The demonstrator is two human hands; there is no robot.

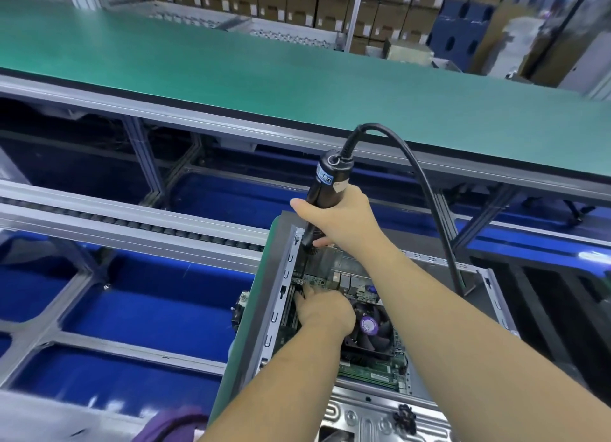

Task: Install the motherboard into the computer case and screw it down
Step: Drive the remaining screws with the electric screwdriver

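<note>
An open grey metal computer case (281,276) lies flat on a green-edged pallet. Inside it sits the green motherboard (370,372) with a black CPU fan (372,329) bearing a purple sticker. My right hand (337,216) grips a black electric screwdriver (325,183), held nearly upright with its tip down at the board's far left corner. A thick black cable (426,190) arcs from its top to the right. My left hand (324,309) rests on the board just below the tip, fingers pointing at it. Whether those fingers hold a screw is hidden.
A long green conveyor belt (297,71) crosses behind the case. A roller track (132,223) and blue trays (148,302) in an aluminium frame lie to the left. Stacked cartons (297,1) line the back. Purple cloth (172,425) shows at the bottom edge.
</note>
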